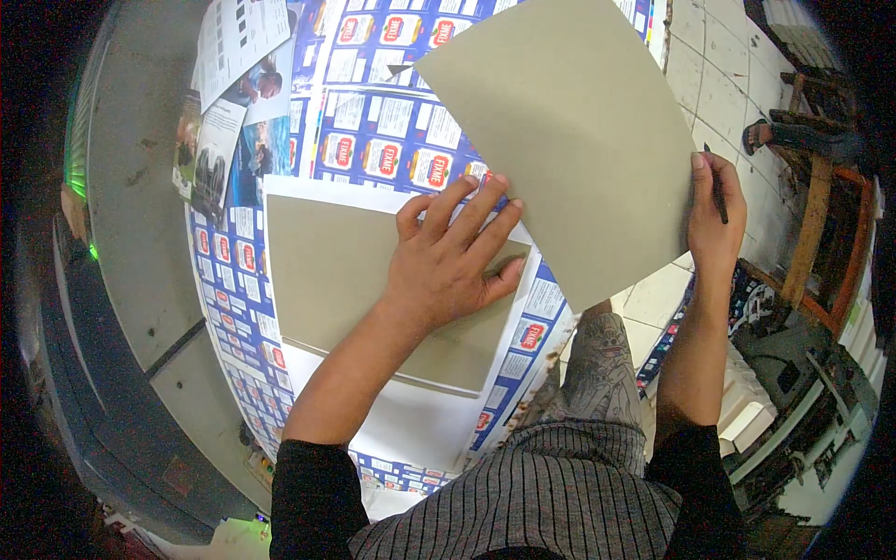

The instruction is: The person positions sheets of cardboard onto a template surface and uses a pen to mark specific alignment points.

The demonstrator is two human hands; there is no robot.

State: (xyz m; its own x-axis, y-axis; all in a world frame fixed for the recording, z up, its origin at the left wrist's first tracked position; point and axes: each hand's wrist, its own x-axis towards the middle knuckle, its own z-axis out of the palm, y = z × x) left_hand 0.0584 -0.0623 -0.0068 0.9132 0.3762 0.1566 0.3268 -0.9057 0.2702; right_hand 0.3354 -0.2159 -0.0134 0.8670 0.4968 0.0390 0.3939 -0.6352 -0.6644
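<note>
My right hand (717,219) grips the right edge of a large grey-beige cardboard sheet (569,140), which is held tilted over the table's right side. A thin dark pen-like stick (720,191) is also tucked among its fingers. Spread out, my left hand (453,247) rests with its palm over a second grey board (327,261). Its fingertips come close to the raised sheet's left edge; whether they touch it I cannot tell. Under the lower board lies white paper (411,425), showing along its top, right and lower sides.
Blue printed label sheets (238,280) cover the table. Several photo prints and papers (245,42) overlap at the far left. A grey machine surface (140,187) runs along the left. On the right are a tiled floor (719,56), a wooden frame (807,224) and another person's foot (758,137).
</note>
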